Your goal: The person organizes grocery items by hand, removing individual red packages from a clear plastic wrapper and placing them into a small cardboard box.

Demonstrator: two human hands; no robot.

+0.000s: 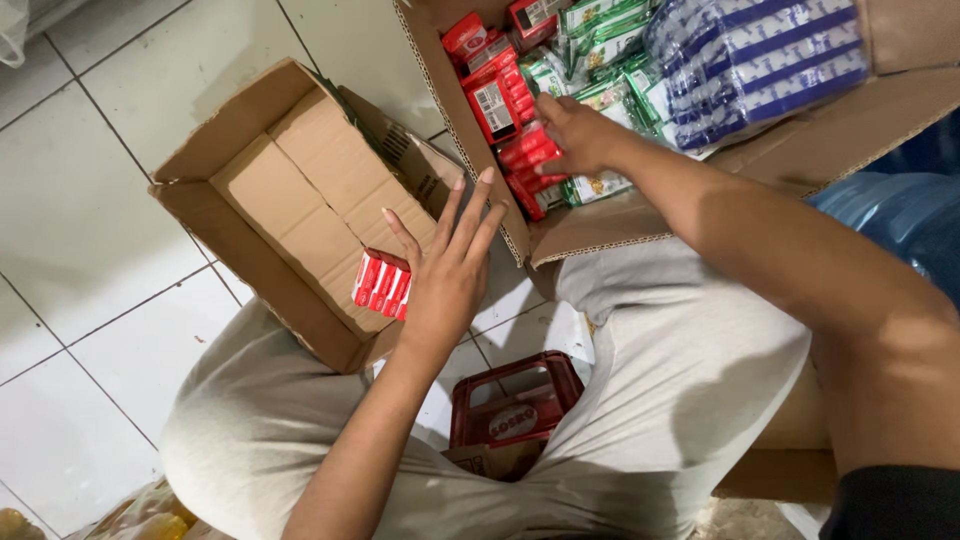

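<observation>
While the person crouches over the white tiled floor (90,230), the left hand (447,270) holds a small bundle of red and white packets (382,284), with the palm and thumb closed against it and the four fingers stretched out straight and fanned apart above it. The bundle hangs over the near right corner of the empty brown cardboard box (290,205), just above its bottom, which is lined with flat cardboard flaps. The right hand (575,135) reaches into a second, fuller brown cardboard carton (600,225) just to the right of the empty box, and its fingers are curled down around a row of small red packets (525,160) standing there. Behind those packets lie more red boxes (490,70), then green and white packets (610,60), and further right a stack of blue and white wrapped packs (760,60). Between the person's knees, clad in light grey trousers (680,390), a dark red plastic crate (515,400) stands on the floor. At the right edge, beside the full carton, the rounded shoulder of a blue water bottle (900,215) shows. A yellowish plastic bag (140,515) lies at the lower left corner.
</observation>
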